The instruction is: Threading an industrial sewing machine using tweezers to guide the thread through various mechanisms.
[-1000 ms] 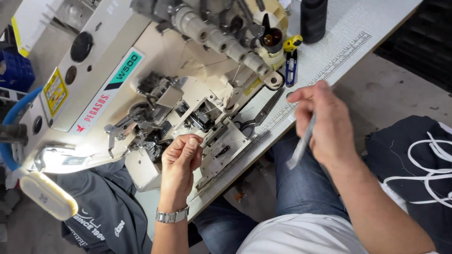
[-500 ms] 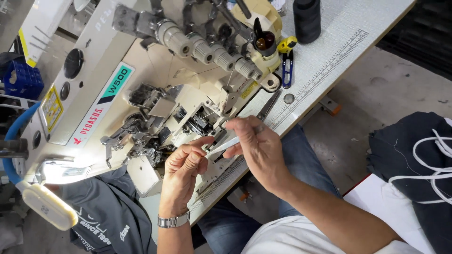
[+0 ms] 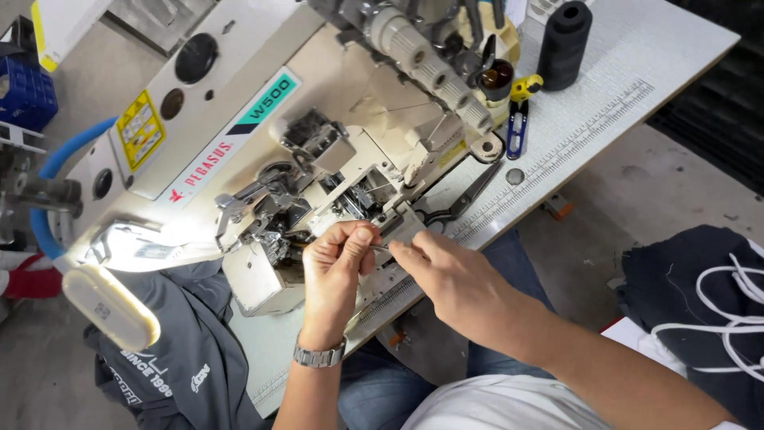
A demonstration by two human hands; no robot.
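My left hand [image 3: 338, 271], a metal watch on its wrist, has thumb and forefinger pinched together just in front of the cream sewing machine's [image 3: 239, 135] open needle and looper area [image 3: 350, 199]. My right hand [image 3: 446, 275] grips slim silver tweezers [image 3: 382, 248], whose tips meet the pinched left fingers. What lies between those fingers is too small to tell. Both hands hover over the machine's front plate at the table's near edge.
Dark scissors [image 3: 458, 203] lie on the white table [image 3: 605, 103] right of the machine. Blue-and-yellow thread snips [image 3: 517, 119] and a black thread cone [image 3: 563, 44] sit farther back. A grey garment [image 3: 159, 358] hangs at left under a lamp [image 3: 111, 306]; dark fabric with white cords [image 3: 700, 302] lies at right.
My right hand has swung in from the right with the tweezers and now meets my left hand at the machine. The left hand has barely shifted.
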